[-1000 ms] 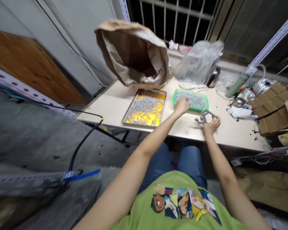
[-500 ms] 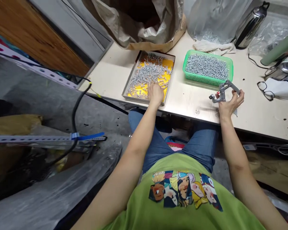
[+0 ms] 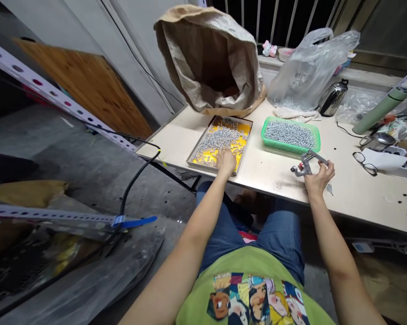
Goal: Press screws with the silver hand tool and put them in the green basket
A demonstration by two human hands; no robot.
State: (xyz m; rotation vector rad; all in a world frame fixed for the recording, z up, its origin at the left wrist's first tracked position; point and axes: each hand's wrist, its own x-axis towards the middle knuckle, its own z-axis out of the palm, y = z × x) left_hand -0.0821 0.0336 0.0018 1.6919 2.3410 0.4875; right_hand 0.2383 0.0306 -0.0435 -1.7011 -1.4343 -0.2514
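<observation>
My left hand [image 3: 227,162] reaches into the near side of a shallow tray [image 3: 202,169] with a yellow bottom. Its fingers curl down among loose silver screws [image 3: 220,138]; whatever is between the fingertips is hidden. Over the table to the right, my right hand [image 3: 317,181] is closed on a grey metal bracket [image 3: 307,165], an angular piece with a small red part and a black knob. Behind that bracket stands a green plastic basket [image 3: 284,147] full of similar silver screws.
A large open paper sack [image 3: 176,67] stands behind the tray. Farther back are a plastic bag [image 3: 300,76], a steel thermos [image 3: 333,98] and a white cloth [image 3: 296,114]. Eyeglasses [image 3: 369,164] lie at right. A perforated metal rail [image 3: 51,216] and black cable [image 3: 129,187] are at left.
The camera view has tilted upward, so the table sits lower in the picture. My left hand stays in the tray and my right hand keeps hold of the bracket.
</observation>
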